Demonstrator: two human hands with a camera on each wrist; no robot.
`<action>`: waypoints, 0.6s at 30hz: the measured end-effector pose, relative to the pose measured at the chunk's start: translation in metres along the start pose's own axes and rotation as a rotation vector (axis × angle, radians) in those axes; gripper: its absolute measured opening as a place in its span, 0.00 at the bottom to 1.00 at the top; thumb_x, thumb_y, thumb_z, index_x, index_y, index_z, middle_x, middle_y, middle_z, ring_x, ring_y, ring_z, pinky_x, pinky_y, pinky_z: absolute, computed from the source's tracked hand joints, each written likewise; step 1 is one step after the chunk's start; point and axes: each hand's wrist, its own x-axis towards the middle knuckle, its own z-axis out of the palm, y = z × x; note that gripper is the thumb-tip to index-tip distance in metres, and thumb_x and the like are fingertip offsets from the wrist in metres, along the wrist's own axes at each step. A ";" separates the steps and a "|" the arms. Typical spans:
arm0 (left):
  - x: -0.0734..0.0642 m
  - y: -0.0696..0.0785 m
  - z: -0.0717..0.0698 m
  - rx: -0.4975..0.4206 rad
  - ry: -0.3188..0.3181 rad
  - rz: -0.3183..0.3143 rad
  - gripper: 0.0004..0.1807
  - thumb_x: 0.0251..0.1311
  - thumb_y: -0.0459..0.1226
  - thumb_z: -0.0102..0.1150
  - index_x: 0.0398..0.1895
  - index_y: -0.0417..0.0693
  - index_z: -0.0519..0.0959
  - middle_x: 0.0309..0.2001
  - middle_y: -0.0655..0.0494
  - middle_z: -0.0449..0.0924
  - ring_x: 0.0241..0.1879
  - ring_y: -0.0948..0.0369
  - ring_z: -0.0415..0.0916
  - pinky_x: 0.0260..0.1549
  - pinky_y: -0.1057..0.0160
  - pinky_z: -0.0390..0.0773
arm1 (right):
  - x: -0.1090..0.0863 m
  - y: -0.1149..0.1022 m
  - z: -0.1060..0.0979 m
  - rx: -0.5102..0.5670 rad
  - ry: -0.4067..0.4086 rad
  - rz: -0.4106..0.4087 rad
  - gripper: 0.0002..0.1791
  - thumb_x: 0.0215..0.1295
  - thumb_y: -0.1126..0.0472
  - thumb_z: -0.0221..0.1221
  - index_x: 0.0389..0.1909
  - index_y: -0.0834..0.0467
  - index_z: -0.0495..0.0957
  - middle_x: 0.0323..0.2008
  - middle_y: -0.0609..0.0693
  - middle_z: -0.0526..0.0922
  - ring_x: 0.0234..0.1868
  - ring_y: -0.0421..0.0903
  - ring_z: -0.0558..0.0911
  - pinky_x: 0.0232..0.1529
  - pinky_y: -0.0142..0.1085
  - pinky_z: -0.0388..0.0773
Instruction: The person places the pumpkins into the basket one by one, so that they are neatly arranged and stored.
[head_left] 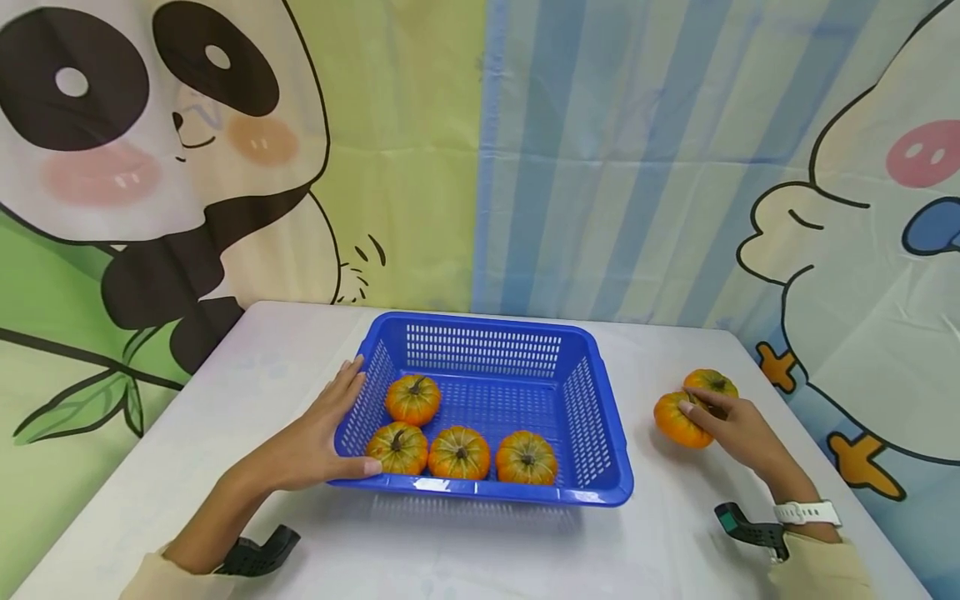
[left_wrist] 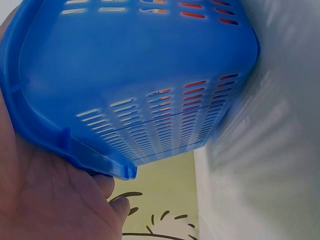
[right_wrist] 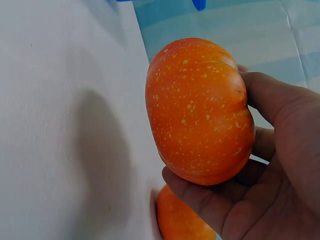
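A blue plastic basket point(head_left: 480, 492) stands on the table with several small orange pumpkins inside, including one pumpkin point(head_left: 413, 399) at its left and another pumpkin point(head_left: 527, 457) near the front wall. My left hand point(head_left: 315, 437) holds the basket's front-left corner, thumb over the front rim and fingers along the left rim. To the right of the basket, my right hand point(head_left: 738, 429) grips a speckled orange pumpkin point(right_wrist: 200, 110) between thumb and fingers. The pumpkin is off the table, its shadow beneath. Partly hidden behind that hand lies a second loose pumpkin point(head_left: 712, 382).
The white table point(head_left: 300, 550) reaches back to a printed cloth backdrop point(head_left: 600, 167) with a panda and a white bird. Dark devices are strapped to both wrists; a white watch band point(head_left: 807, 512) is on the right one.
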 end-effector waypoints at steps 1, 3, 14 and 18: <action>0.000 0.000 0.000 -0.002 -0.002 -0.001 0.64 0.46 0.59 0.68 0.78 0.43 0.40 0.78 0.50 0.29 0.75 0.44 0.28 0.59 0.26 0.47 | 0.002 -0.002 0.002 -0.003 0.003 -0.011 0.36 0.72 0.43 0.52 0.66 0.69 0.67 0.55 0.70 0.75 0.49 0.60 0.73 0.48 0.53 0.76; 0.000 0.000 -0.001 -0.002 -0.004 -0.004 0.64 0.46 0.59 0.68 0.78 0.43 0.40 0.78 0.50 0.28 0.75 0.44 0.28 0.59 0.26 0.47 | 0.005 -0.007 0.005 -0.007 0.005 -0.028 0.36 0.72 0.42 0.52 0.66 0.68 0.68 0.56 0.70 0.75 0.50 0.61 0.74 0.50 0.56 0.76; 0.001 -0.002 0.000 0.001 0.001 0.002 0.64 0.46 0.58 0.68 0.78 0.43 0.40 0.78 0.51 0.28 0.75 0.46 0.28 0.59 0.27 0.47 | 0.014 -0.034 0.001 0.020 0.036 -0.100 0.34 0.71 0.43 0.53 0.65 0.67 0.69 0.52 0.65 0.76 0.48 0.57 0.75 0.41 0.27 0.77; 0.000 -0.002 0.000 0.000 0.001 0.003 0.64 0.46 0.58 0.68 0.78 0.43 0.41 0.78 0.51 0.28 0.75 0.45 0.28 0.59 0.27 0.47 | 0.017 -0.041 0.000 0.055 0.027 -0.106 0.35 0.71 0.42 0.52 0.67 0.66 0.68 0.55 0.66 0.76 0.48 0.58 0.78 0.42 0.29 0.78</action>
